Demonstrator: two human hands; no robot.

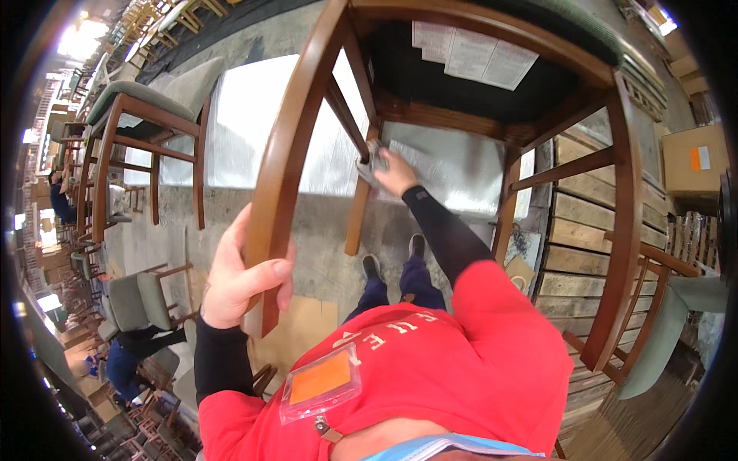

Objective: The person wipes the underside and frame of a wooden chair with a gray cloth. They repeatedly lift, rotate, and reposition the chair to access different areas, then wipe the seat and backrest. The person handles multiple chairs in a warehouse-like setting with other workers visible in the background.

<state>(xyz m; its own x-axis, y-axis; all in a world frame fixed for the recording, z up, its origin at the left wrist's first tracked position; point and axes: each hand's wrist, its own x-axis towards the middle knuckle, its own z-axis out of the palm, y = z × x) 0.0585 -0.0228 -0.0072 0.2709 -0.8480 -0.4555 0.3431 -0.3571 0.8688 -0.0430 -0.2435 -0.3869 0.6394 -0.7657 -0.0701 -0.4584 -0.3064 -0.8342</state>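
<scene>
A dark brown wooden chair (296, 115) is tipped up before me, its black seat underside (400, 73) and white paper labels (488, 60) facing me. My left hand (244, 275) is wrapped round the near left leg, close to its end. Reaching in between the legs, my right hand (397, 174) holds a grey cloth (370, 166) closed around the spot where a side stretcher meets another leg. Part of the cloth and the fingertips are hidden behind that leg and the hand.
Slatted wooden pallets (584, 230) lie on the right, with a green-backed chair (661, 338) beside them. A wrapped silvery sheet (254, 123) covers something low ahead. On the left stand another green chair (146, 115) and a bent-over person (131, 361). A cardboard box (694, 160) sits far right.
</scene>
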